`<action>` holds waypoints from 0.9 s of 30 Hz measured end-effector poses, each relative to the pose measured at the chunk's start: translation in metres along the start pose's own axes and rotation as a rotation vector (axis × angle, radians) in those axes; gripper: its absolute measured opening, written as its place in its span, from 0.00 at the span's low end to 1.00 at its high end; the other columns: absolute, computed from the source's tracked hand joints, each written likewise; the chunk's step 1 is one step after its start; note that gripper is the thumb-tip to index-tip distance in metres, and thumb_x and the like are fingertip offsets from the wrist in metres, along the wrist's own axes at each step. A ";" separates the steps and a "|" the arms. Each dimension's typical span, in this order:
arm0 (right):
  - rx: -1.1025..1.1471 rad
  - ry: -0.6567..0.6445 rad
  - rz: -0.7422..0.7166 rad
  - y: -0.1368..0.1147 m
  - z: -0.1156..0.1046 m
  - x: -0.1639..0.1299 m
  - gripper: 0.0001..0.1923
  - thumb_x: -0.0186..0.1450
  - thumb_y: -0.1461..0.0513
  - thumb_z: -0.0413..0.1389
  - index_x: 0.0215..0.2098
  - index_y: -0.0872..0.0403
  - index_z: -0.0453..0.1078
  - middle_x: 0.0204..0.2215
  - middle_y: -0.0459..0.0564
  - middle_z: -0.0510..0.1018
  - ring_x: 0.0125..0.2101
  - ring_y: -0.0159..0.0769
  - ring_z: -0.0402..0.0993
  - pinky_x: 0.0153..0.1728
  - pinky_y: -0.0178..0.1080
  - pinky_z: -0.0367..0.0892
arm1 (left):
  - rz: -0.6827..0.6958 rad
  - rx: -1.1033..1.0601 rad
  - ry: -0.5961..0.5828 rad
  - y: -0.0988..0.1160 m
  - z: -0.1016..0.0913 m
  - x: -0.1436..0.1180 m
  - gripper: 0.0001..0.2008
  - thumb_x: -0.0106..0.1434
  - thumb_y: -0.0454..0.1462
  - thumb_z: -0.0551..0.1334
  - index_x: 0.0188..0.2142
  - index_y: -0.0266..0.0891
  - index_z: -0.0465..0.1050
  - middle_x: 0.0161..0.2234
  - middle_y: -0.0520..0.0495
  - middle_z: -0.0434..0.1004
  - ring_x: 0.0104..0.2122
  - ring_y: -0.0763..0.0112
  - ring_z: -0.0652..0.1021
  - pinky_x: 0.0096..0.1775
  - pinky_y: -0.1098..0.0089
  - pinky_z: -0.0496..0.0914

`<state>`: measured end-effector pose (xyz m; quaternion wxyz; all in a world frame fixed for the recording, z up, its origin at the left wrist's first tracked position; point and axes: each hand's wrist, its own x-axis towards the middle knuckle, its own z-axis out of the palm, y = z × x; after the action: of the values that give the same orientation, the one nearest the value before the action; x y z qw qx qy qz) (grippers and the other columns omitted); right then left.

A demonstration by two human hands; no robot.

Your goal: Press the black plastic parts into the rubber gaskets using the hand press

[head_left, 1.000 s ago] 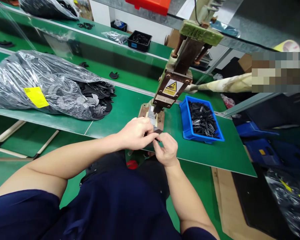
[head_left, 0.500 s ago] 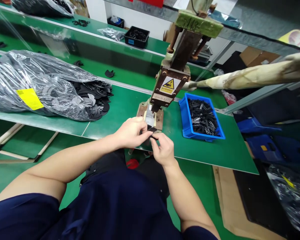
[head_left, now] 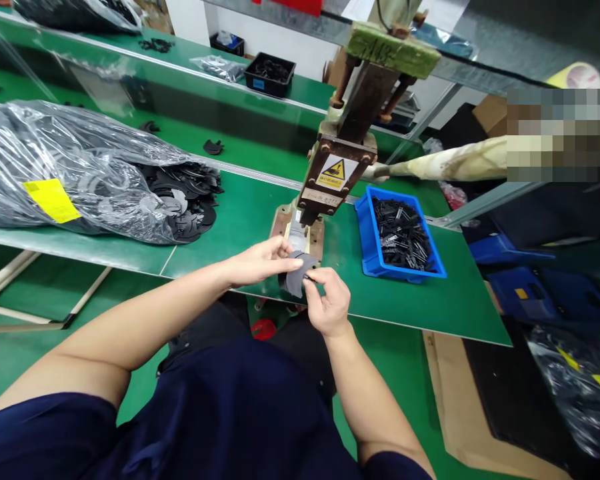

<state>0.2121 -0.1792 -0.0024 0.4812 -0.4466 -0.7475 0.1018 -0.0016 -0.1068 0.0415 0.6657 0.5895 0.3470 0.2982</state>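
Note:
My left hand (head_left: 261, 261) pinches a dark grey curved flat piece (head_left: 296, 275) between thumb and fingers, over the near edge of the bench. My right hand (head_left: 329, 300) is closed at the right edge of that piece, thumb and forefinger on a small black part (head_left: 309, 276). Just beyond both hands stands a hand press (head_left: 331, 167) with a yellow warning label; its ram comes down over a metal fixture (head_left: 297, 230) on a brown base. The fixture's near end is partly hidden by the piece and my left fingers.
A blue bin (head_left: 370, 250) of small black parts stands right of the press. On the left lies a clear plastic bag (head_left: 95, 160) spilling dark curved pieces (head_left: 193, 213). The press's long wrapped handle (head_left: 445, 159) reaches out to the right. Behind sits a black bin (head_left: 260, 83).
The curved piece has turned so its broad face shows, and it sits lower, nearer me. My left thumb now lies across it; my right hand stays at its right edge.

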 end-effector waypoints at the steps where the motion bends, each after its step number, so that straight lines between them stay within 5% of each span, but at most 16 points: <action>1: 0.010 -0.015 0.002 0.001 0.001 0.000 0.09 0.69 0.62 0.60 0.47 0.49 0.74 0.40 0.51 0.83 0.41 0.37 0.81 0.45 0.44 0.78 | -0.043 -0.035 -0.071 -0.002 -0.001 -0.002 0.22 0.61 0.53 0.74 0.39 0.38 0.75 0.32 0.51 0.75 0.30 0.73 0.73 0.32 0.72 0.68; 4: 0.024 -0.063 0.037 0.007 0.000 0.000 0.14 0.68 0.61 0.61 0.53 0.49 0.74 0.44 0.52 0.83 0.45 0.39 0.82 0.48 0.46 0.80 | -0.109 -0.073 -0.121 -0.012 -0.011 -0.002 0.21 0.63 0.54 0.73 0.36 0.37 0.78 0.28 0.52 0.75 0.26 0.74 0.73 0.27 0.73 0.67; 9: 0.000 -0.027 0.159 0.024 -0.018 -0.012 0.19 0.70 0.61 0.59 0.59 0.49 0.71 0.45 0.53 0.81 0.47 0.40 0.81 0.49 0.48 0.81 | -0.165 -0.245 0.357 -0.039 -0.061 0.027 0.19 0.61 0.50 0.75 0.39 0.37 0.78 0.29 0.51 0.78 0.24 0.76 0.75 0.24 0.77 0.70; 14: -0.034 -0.003 0.204 0.037 -0.041 -0.027 0.14 0.70 0.62 0.59 0.53 0.48 0.74 0.42 0.52 0.81 0.43 0.40 0.82 0.44 0.47 0.82 | -0.264 -0.363 0.698 -0.043 -0.124 0.107 0.14 0.64 0.38 0.75 0.37 0.36 0.71 0.31 0.48 0.80 0.28 0.76 0.79 0.32 0.75 0.77; 19: -0.067 -0.009 0.210 0.033 -0.055 -0.027 0.11 0.69 0.61 0.60 0.50 0.47 0.76 0.41 0.52 0.82 0.40 0.41 0.83 0.40 0.45 0.83 | -0.156 -0.383 0.758 -0.012 -0.168 0.192 0.07 0.74 0.38 0.65 0.44 0.35 0.72 0.36 0.45 0.82 0.34 0.76 0.82 0.42 0.73 0.79; 23: -0.190 -0.025 0.251 0.042 -0.077 -0.021 0.10 0.71 0.57 0.59 0.49 0.48 0.77 0.42 0.52 0.83 0.43 0.39 0.83 0.44 0.44 0.82 | -0.150 -0.362 0.763 -0.020 -0.175 0.213 0.09 0.73 0.40 0.65 0.43 0.35 0.74 0.37 0.40 0.82 0.38 0.66 0.84 0.45 0.65 0.81; 27: -0.400 0.022 0.338 0.079 -0.122 0.002 0.14 0.72 0.51 0.55 0.47 0.50 0.77 0.44 0.53 0.83 0.43 0.39 0.81 0.47 0.45 0.79 | -0.078 -0.292 0.783 -0.053 -0.158 0.192 0.07 0.68 0.35 0.69 0.39 0.35 0.73 0.36 0.42 0.82 0.36 0.68 0.84 0.47 0.65 0.80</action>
<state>0.3555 -0.1653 0.0154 0.3676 -0.6527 -0.6620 0.0261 -0.0194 0.1330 -0.0427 0.5708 0.3177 0.5499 0.5204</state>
